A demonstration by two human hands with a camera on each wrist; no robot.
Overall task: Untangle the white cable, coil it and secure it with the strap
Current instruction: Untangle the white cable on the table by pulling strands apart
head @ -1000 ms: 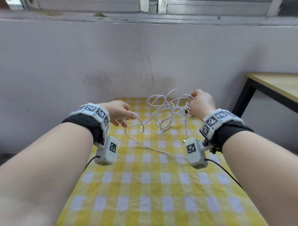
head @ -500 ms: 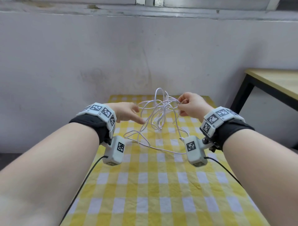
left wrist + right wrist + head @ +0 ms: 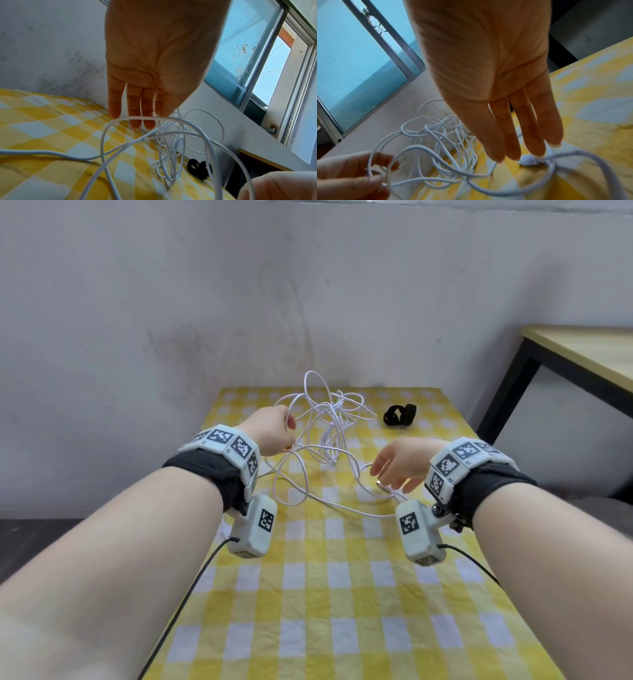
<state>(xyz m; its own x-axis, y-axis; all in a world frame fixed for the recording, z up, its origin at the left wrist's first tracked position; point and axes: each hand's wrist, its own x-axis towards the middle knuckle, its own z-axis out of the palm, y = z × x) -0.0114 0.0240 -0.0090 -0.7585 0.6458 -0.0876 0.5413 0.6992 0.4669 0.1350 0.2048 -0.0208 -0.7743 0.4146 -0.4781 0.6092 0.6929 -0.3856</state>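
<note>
The white cable lies in a loose tangle on the yellow checked cloth, with loops trailing toward me. My left hand is at the tangle's left side; in the right wrist view the left hand pinches a loop between thumb and fingers. My right hand hovers low at the right with straight fingers, holding nothing, just above the cable's white plug end. The black strap lies curled on the cloth, right of the tangle, also seen as the strap.
A grey wall closes off the far edge of the table. A wooden table with a black frame stands to the right, past a gap. Above the wall is a window. Thin black leads hang from both wrist cameras.
My right hand let go of the tangle and dropped toward the near right with its fingers straightened. The tangle sank onto the cloth. The black strap has come into view.
</note>
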